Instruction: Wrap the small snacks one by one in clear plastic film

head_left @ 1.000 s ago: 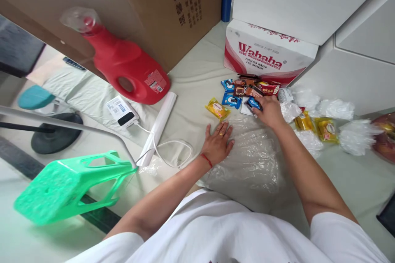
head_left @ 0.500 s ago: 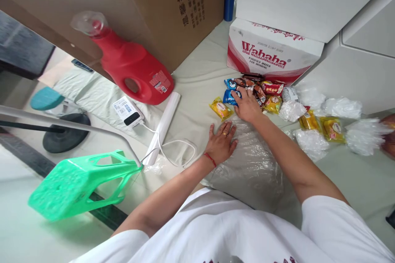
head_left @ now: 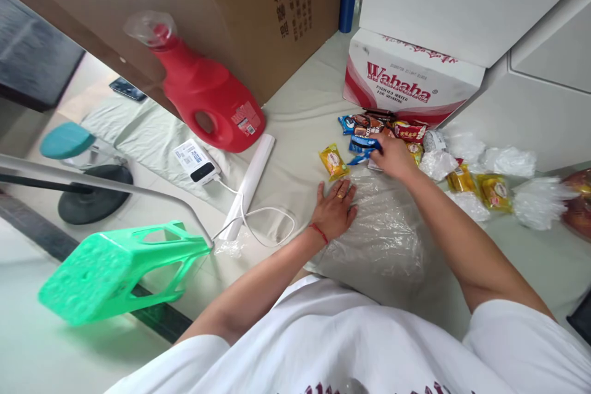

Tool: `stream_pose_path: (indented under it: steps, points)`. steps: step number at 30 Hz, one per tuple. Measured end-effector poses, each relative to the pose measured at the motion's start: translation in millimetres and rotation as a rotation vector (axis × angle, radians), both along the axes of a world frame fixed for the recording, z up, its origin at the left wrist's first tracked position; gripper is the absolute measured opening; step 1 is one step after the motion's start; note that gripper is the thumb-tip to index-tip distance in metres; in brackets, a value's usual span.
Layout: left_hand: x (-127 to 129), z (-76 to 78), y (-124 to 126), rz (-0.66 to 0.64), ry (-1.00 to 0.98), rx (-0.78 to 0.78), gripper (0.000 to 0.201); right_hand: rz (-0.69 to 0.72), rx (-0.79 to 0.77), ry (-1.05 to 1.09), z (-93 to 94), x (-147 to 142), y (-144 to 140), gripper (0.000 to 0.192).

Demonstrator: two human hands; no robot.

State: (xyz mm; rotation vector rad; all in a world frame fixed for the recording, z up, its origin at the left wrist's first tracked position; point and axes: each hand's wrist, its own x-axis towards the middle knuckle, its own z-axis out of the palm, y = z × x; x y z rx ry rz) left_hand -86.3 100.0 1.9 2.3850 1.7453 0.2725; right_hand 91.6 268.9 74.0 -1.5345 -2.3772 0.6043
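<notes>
My right hand (head_left: pixel 393 156) is closed on the edge of a blue snack packet (head_left: pixel 362 145) at the near side of a heap of wrapped snacks. Brown-printed packets (head_left: pixel 369 120) and a red packet (head_left: pixel 410 130) lie just behind it. My left hand (head_left: pixel 336 208), with a ring and a red cord at the wrist, rests flat with fingers spread at the edge of a clear plastic bag (head_left: pixel 388 228). Just beyond its fingertips is a yellow packet (head_left: pixel 334 162). My right fingertips are partly hidden by the blue packet.
Behind the snacks stands a Wahaha carton (head_left: pixel 410 77). Crumpled clear bags (head_left: pixel 510 161) and yellow packets (head_left: pixel 494 192) lie to the right. Leftward are a red jug (head_left: pixel 212 98), a white device (head_left: pixel 196 160) with a cable, a white bar (head_left: pixel 249 188) and a green plastic basket (head_left: pixel 124 265).
My right hand has gone from lying over the snacks to gripping the blue packet, shifting slightly right and toward me. The blue packet is now tilted. My left hand stays flat.
</notes>
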Motion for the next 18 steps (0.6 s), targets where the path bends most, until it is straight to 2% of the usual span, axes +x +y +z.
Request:
stream_pose_path:
  steps: [1,3,5,7,9,11,12,14,16,18]
  points:
    - [0.0,0.3,0.0,-0.002,-0.003,-0.001,0.058,-0.057,-0.139,0.069,4.3,10.3,-11.3,0.038]
    - [0.1,1.1,0.0,-0.005,-0.006,-0.002,0.058,-0.112,-0.529,0.186,7.6,29.9,-37.0,0.024]
    - [0.4,2.1,0.1,-0.002,-0.008,-0.005,0.058,-0.142,-0.876,0.271,3.3,44.6,-64.4,0.019]
    - [0.7,3.1,0.4,0.001,-0.009,-0.014,0.058,-0.243,-1.008,0.298,-4.7,54.0,-90.2,0.02]
    - [1.1,3.7,0.7,0.002,-0.01,-0.02,0.058,-0.343,-0.911,0.225,-9.6,60.6,-111.9,0.022]
    - [1.4,4.0,0.7,0.001,-0.008,-0.022,0.058,-0.318,-0.617,0.11,-7.6,66.2,-129.3,0.028]
    - [1.6,4.0,0.6,0.001,-0.006,-0.021,0.058,-0.242,-0.446,0.07,-4.4,68.2,-136.9,0.032]
    - [1.8,4.2,0.3,0.0,-0.001,-0.019,0.058,-0.003,-0.166,0.026,2.7,68.7,-150.8,0.043]
    - [2.0,4.3,0.0,0.003,0.005,-0.018,0.058,0.241,-0.037,-0.053,6.1,63.8,-163.7,0.054]
    - [2.3,4.3,0.0,0.007,0.011,-0.017,0.058,0.356,0.011,-0.207,4.2,56.7,-173.7,0.058]
